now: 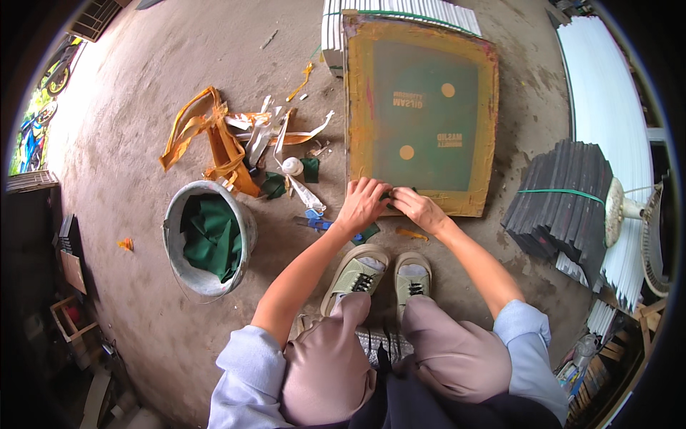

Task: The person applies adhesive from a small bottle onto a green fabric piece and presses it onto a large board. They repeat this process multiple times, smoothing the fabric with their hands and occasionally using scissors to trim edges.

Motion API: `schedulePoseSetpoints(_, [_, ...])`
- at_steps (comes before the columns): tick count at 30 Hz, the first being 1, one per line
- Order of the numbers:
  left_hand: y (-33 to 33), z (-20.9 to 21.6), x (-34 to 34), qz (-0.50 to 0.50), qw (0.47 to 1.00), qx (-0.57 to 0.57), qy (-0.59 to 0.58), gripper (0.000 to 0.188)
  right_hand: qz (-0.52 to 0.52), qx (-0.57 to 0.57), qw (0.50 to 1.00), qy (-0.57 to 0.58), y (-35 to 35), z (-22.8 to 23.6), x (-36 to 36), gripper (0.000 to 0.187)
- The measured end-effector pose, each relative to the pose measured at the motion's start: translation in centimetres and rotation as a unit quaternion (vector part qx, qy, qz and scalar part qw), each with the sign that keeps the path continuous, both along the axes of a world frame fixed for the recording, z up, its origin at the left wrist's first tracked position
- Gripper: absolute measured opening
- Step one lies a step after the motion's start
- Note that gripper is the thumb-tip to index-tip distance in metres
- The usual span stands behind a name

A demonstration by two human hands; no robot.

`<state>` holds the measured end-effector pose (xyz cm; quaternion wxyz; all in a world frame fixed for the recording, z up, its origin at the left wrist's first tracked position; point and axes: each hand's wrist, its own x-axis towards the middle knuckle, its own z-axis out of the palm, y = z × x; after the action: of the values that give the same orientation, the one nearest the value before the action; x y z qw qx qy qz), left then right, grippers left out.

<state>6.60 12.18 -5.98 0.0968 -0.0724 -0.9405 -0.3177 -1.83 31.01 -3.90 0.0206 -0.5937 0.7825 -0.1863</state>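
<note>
A screen-printing frame (427,196) with a green mesh and yellowish taped borders lies in front of me, its far end resting on a stack of white sheets (334,43). At its near edge, my left hand (363,205) and my right hand (420,210) are close together, fingers closed in a pinch. Between the fingertips is a small dark piece (387,194), mostly hidden, its kind unclear. Below my left hand lies a dark green cloth scrap (368,233). Left of it on the floor is a blue cutter knife (314,224).
A grey bucket (246,236) with green cloth (211,236) stands at left. Beyond it lie crumpled orange tape (227,150), white strips and a white tape roll (291,166). A tied black stack (561,196), white panels (607,93) and a fan (654,239) stand right.
</note>
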Motion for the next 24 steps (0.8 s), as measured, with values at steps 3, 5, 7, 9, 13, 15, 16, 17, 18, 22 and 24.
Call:
schedulePoseSetpoints(3, [1.3,2.0,0.0,0.005,0.996,0.088,-0.004,0.036,-0.072,-0.062,0.993,-0.077,-0.7,3.7,0.4,0.025])
schedulePoseSetpoints(5, [1.2,3.3,-0.1,0.013,0.991,0.128,0.031,0.032,-0.111,-0.065,0.983,-0.13,-1.0,6.1,1.1,0.025])
schedulePoseSetpoints(7, [1.2,5.6,-0.4,0.015,0.979,0.201,0.038,0.027,-0.151,-0.087,0.971,-0.161,-1.2,9.0,1.0,0.027])
schedulePoseSetpoints(9, [1.1,7.8,-0.5,0.027,0.968,0.248,0.039,0.021,-0.161,-0.096,0.967,-0.171,-1.4,11.6,0.6,0.028])
schedulePoseSetpoints(13, [-0.1,11.1,-0.6,0.068,0.962,0.259,0.058,0.014,-0.143,-0.052,0.981,-0.118,-1.6,16.3,-1.1,0.026])
schedulePoseSetpoints(15, [-1.1,12.0,-0.4,0.095,0.956,0.275,0.038,0.014,-0.132,-0.028,0.99,-0.033,-1.6,18.3,-1.6,0.024])
schedulePoseSetpoints(16, [-1.5,12.3,-0.3,0.095,0.948,0.302,0.008,0.013,-0.137,-0.053,0.988,-0.035,-1.6,18.8,-1.8,0.02])
schedulePoseSetpoints(17, [-1.9,12.6,-0.1,0.111,0.941,0.319,0.019,0.013,-0.165,-0.034,0.983,-0.067,-1.5,19.5,-2.0,0.02])
schedulePoseSetpoints(18, [-2.1,12.3,0.4,0.128,0.932,0.339,0.024,0.013,-0.195,-0.011,0.975,-0.102,-1.3,19.9,-1.8,0.019])
schedulePoseSetpoints(22, [-4.3,9.8,3.0,0.212,0.887,0.409,0.041,0.014,-0.214,-0.025,0.957,-0.194,-3.9,16.1,0.0,0.016])
schedulePoseSetpoints(24, [-5.3,8.1,4.7,0.238,0.876,0.414,0.059,0.014,-0.21,-0.046,0.949,-0.232,-6.8,13.0,2.2,0.017])
